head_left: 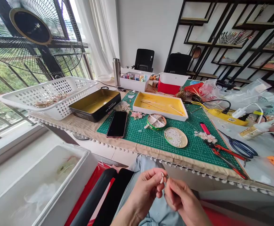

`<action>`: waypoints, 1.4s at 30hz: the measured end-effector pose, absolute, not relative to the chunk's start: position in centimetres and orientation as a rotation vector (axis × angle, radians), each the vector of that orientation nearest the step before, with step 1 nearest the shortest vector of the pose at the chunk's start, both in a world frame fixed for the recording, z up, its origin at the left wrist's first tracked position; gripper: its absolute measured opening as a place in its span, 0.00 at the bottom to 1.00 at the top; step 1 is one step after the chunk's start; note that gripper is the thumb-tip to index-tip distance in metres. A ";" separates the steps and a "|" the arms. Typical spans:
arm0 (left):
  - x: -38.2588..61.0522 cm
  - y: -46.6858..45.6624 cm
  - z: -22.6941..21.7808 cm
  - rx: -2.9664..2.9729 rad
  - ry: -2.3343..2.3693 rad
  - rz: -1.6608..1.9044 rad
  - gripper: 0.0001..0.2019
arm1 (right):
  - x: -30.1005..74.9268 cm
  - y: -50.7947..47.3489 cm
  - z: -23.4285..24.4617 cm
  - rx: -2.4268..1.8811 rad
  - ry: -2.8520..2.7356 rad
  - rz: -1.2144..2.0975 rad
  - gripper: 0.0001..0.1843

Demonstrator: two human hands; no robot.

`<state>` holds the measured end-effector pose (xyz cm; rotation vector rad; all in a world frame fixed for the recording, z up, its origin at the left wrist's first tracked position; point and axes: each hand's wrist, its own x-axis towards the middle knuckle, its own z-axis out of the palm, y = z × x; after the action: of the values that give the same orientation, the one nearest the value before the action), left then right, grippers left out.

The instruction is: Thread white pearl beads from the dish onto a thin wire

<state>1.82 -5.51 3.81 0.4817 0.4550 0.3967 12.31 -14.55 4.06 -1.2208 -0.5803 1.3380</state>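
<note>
Both hands are held over my lap, below the table's front edge. My left hand [148, 188] pinches a small white petal-like piece [161, 178] between thumb and fingertips. My right hand [180, 199] is closed right beside it, fingertips touching the same small piece; what else it holds is too small to make out. On the green cutting mat [151, 135] above lie a round dish of white beads [176, 137], a divided tin of beads [156, 121], a pink flower [137, 115] and a white flower [206, 137].
A black phone [117, 124] lies at the mat's left. A yellow tray [160, 105], black tin [95, 104] and white basket [48, 95] sit behind. Red pliers [224, 153], blue scissors [242, 147] and a glue bottle [251, 131] lie right. A white box [40, 185] stands lower left.
</note>
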 end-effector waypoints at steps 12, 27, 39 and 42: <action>1.0 -4.8 3.3 0.767 0.410 0.294 0.17 | 13.9 -15.2 4.7 -1.227 -0.535 1.534 0.27; 1.4 -5.0 3.6 1.034 0.570 0.491 0.17 | 11.7 -16.4 4.3 -1.670 -0.529 0.753 0.23; 0.5 -5.8 4.8 1.524 0.799 0.715 0.05 | 10.6 -14.1 5.6 -1.946 -1.457 -0.156 0.07; 0.2 -5.1 4.4 1.610 0.793 0.787 0.04 | 10.9 -14.7 6.2 -1.966 -1.440 0.294 0.10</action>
<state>0.23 -5.07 4.38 1.6103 0.7926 0.7872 10.87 -14.67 6.16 -1.9660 -1.4401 0.2936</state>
